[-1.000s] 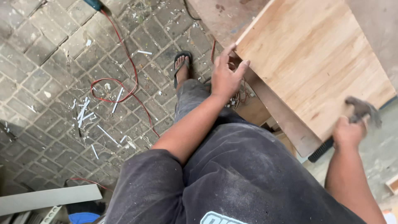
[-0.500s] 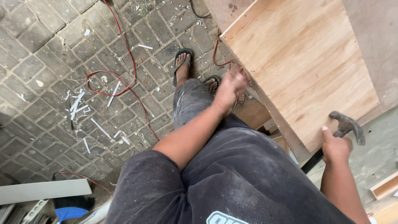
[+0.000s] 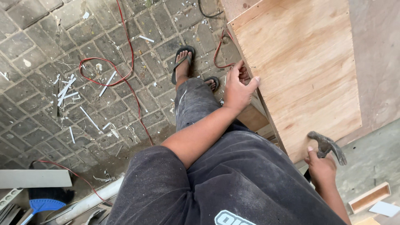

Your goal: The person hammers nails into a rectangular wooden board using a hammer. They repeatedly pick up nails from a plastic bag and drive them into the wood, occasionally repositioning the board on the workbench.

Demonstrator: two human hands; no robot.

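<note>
The left hand (image 3: 238, 89) sits at the near edge of the plywood sheet (image 3: 300, 71), at about 9 o'clock on the board. Its fingers (image 3: 236, 68) are curled and drawn together as if pinching something small against the edge; what they hold is too small to tell. The thumb rests on the top face, probably to steady the hand against the wood.

The right hand (image 3: 320, 166) is at about 5 o'clock from the board, just off its near corner. Its fingers are wrapped tight around a claw hammer (image 3: 327, 146), gripped close under the head, with the head raised beside the board's corner. A short grip like this suits light, controlled taps.

The plywood lies flat on a wooden frame (image 3: 254, 116), raised off the brick floor (image 3: 62, 50). A red cable (image 3: 129, 62) loops over the floor at 10 o'clock, among pale offcuts (image 3: 66, 89). A foot in a black sandal (image 3: 183, 62) stands beside the frame.
</note>
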